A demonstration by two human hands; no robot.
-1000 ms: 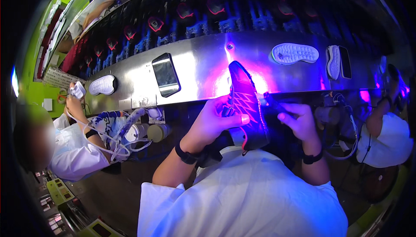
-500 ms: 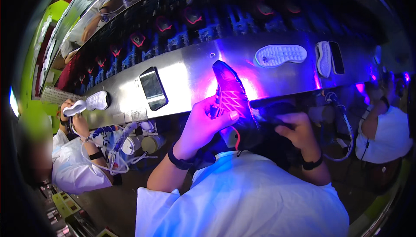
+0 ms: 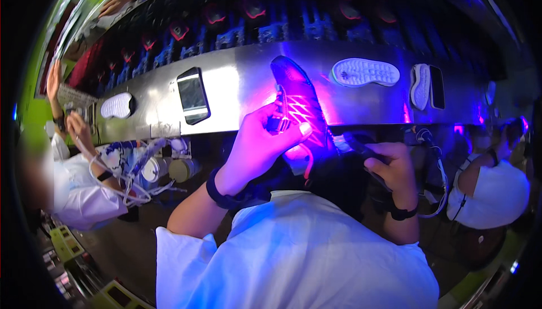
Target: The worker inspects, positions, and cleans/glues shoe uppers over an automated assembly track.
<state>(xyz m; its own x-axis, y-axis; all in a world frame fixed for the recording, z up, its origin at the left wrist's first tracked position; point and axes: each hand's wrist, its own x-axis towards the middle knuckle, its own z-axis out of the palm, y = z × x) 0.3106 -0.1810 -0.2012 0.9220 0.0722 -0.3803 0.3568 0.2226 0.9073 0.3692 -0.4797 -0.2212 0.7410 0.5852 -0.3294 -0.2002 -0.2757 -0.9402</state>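
Under pink and blue light, my left hand (image 3: 257,142) is closed around a dark shoe (image 3: 305,97) with zigzag lacing. The toe points up and away over the metal table, and the thumb presses on the lacing. A reddish lace (image 3: 309,162) hangs by the heel end, close to my shirt. To the right of the shoe, my right hand (image 3: 392,165) has its fingers wrapped round a dark, long object (image 3: 360,144), whose kind is too dim to name. Beyond the shoe lies a white shoe sole (image 3: 367,73) on the table.
On the metal table (image 3: 237,60) lie one phone (image 3: 193,96) to the left, another (image 3: 437,87) to the right beside a white sole (image 3: 419,87), and a further sole (image 3: 117,105). Behind runs a dark rack with red-rimmed shoes (image 3: 179,30). Co-workers (image 3: 84,179) sit on both sides.
The shoe has tilted a little further left, its toe shifting up and left. My right hand has turned, bringing the dark object into clearer view. The left co-worker has let go of a white sole.
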